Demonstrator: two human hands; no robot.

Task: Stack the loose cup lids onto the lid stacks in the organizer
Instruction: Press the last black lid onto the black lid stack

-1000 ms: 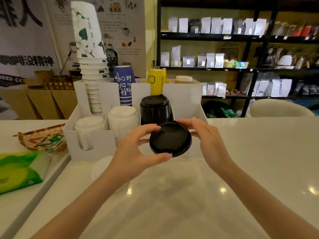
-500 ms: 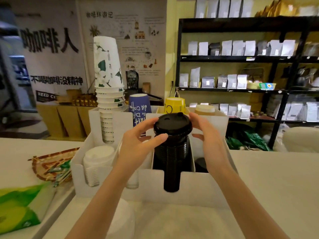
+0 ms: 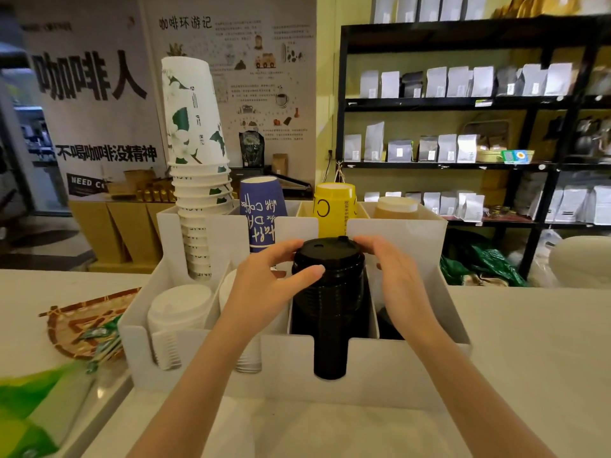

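The black lid (image 3: 327,256) is held by its rim atop the black lid stack (image 3: 330,302) in the organizer (image 3: 373,375), pinched between left hand (image 3: 264,292) and right hand (image 3: 396,285). Being light, thin and probably flexible, it is best gripped at opposite edges.

A coffee shop is indicated by stacked paper cups (image 3: 198,160), shelves (image 3: 463,104) of bagged goods, and a coffee poster (image 3: 89,94).

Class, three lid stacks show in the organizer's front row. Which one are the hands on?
The black lid stack, rightmost of the three. The left hand and right hand flank its top lid; the two white stacks stand untouched on the left.
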